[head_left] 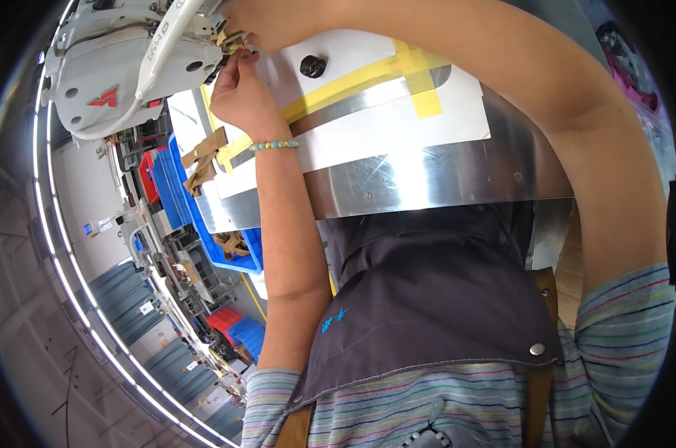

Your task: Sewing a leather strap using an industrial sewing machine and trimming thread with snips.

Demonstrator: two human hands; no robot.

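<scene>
Bringing both bare hands together at about 11 o'clock, against the working end of a white-and-grey metal sewing-machine head (103,89) at 10 o'clock. Left hand (241,93), beaded green-and-gold bracelet (274,145) at its wrist, comes up from below. Right hand (259,22) reaches over the top, forearm arching round from 3 o'clock.

Item being worked: small tan-yellow piece (235,39), up at the fingertips by the machine; too small and covered to identify. Left grip: thumb and finger bunched at it, can't tell if closed on it. Right grip: fingers bent out of clear view, can't tell either.

Progress: reads as mid-step, fine fingertip work underway, not finished. Nothing completed can be confirmed in view. Loose flat tan fabric strips (203,160) lie at 10 o'clock on the edge of the shiny metal bench (428,183); more brown-tan pieces (232,243) sit in a blue plastic bin (207,243) towards 9. Whether these are done or waiting, can't say.

Also: round black part (312,66) near 12, apart from both hands; white sheet (457,112) towards 1, with yellow tape (426,103) on it.
</scene>
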